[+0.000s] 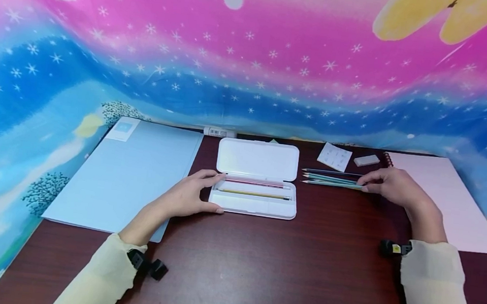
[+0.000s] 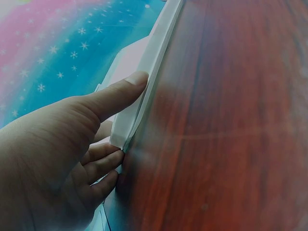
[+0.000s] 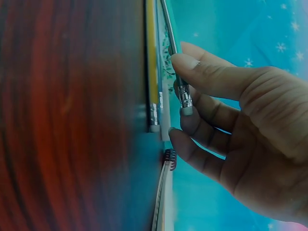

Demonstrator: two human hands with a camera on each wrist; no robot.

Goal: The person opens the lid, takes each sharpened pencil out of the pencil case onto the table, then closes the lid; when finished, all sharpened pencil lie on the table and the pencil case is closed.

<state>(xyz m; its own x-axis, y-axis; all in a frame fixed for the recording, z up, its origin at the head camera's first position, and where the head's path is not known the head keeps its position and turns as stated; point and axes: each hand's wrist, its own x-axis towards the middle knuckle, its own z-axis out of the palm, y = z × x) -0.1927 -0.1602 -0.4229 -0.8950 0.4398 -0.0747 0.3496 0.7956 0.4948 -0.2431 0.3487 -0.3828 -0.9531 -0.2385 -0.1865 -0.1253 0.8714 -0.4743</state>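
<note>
A white pencil case (image 1: 260, 208) lies with its lid raised on the dark wooden table. Inside it are a red pencil (image 1: 253, 183) and a yellow pencil (image 1: 254, 194). My left hand (image 1: 185, 195) holds the case's left end, thumb (image 2: 137, 79) against the front wall and fingers around the far side. To the right of the case, my right hand (image 1: 393, 187) pinches a green pencil (image 3: 172, 33) near its eraser end between thumb and fingers. That pencil is lifted off the table at this end. Other pencils (image 1: 328, 172) lie just behind it, including a yellow-sided one (image 3: 152, 57).
A light blue folder (image 1: 120, 178) lies at the left, a pink spiral notebook (image 1: 452, 203) at the right. Along the back are a glue stick (image 1: 219, 132), a white printed paper (image 1: 334, 156) and an eraser (image 1: 366, 160). A patterned cloth (image 1: 252, 64) hangs behind the table.
</note>
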